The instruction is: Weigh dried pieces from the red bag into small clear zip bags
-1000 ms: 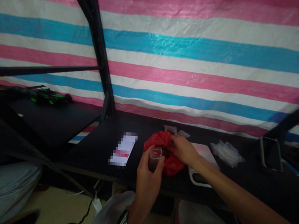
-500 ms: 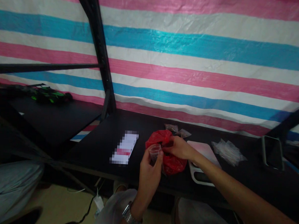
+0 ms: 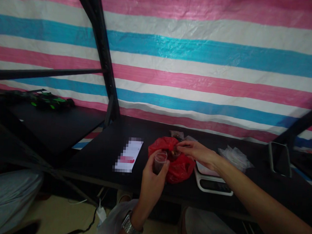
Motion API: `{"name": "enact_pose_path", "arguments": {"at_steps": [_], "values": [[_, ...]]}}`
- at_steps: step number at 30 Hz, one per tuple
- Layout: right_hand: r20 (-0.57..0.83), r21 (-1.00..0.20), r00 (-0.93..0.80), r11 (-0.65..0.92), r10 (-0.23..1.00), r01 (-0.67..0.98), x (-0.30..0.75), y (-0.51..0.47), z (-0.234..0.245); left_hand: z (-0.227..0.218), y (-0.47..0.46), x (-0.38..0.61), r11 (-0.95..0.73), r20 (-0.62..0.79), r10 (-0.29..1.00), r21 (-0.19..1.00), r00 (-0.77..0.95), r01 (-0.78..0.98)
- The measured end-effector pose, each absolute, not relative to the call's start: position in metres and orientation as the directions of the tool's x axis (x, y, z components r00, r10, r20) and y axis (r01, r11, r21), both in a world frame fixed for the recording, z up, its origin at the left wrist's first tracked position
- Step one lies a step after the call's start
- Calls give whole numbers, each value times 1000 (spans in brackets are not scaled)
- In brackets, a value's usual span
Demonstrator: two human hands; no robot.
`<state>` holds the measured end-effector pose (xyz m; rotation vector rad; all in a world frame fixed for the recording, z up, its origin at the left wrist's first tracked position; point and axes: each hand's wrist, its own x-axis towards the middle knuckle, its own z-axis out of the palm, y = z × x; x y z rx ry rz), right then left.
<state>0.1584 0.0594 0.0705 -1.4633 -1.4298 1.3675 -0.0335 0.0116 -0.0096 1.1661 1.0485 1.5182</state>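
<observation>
My left hand (image 3: 152, 181) is closed round a small clear plastic bag (image 3: 160, 161), holding its mouth up and open in front of a red plastic bag (image 3: 181, 165) on the black table (image 3: 101, 152). Over the red bag, my right hand (image 3: 196, 152) pinches a small dark piece (image 3: 175, 153) between its fingertips, just right of the clear bag's mouth. What the piece is I cannot make out.
A white scale (image 3: 212, 179) lies right of the red bag under my right forearm. Clear bags (image 3: 234, 156) and a phone (image 3: 279, 159) lie further right, a white card (image 3: 129, 159) to the left. A green-and-black toy car (image 3: 48, 101) sits far left. A black post (image 3: 106, 58) stands before the striped tarp.
My right hand has lifted out of the red bag with a small piece pinched in its fingers. The left hand has held the clear bag nearly still.
</observation>
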Motion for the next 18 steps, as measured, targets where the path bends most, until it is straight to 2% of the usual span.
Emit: {"name": "enact_pose_path", "arguments": {"at_steps": [4, 8, 10, 14, 16, 18], "values": [[-159, -963, -150, -120, 976, 240, 157, 48, 90, -12, 9, -31, -225, 220, 969, 973, -111, -42], [45, -953, -162, 91, 986, 290, 139, 36, 96, -16, 8, -28, -274, 274, 959, 962, -72, 3], [171, -893, -173, 227, 970, 389, 128, 30, 94, -18, 9, -26, -292, 291, 954, 956, -73, 1], [382, -652, -283, 473, 880, 592, 114, 21, 93, -22, 11, -23, -309, 309, 946, 951, -99, 14], [423, -587, -320, 525, 848, 616, 112, 18, 95, -22, 12, -23, -309, 310, 946, 951, -101, 20], [441, -581, -300, 523, 846, 624, 113, 17, 97, -22, 11, -24, -301, 300, 950, 954, -92, 4]]}}
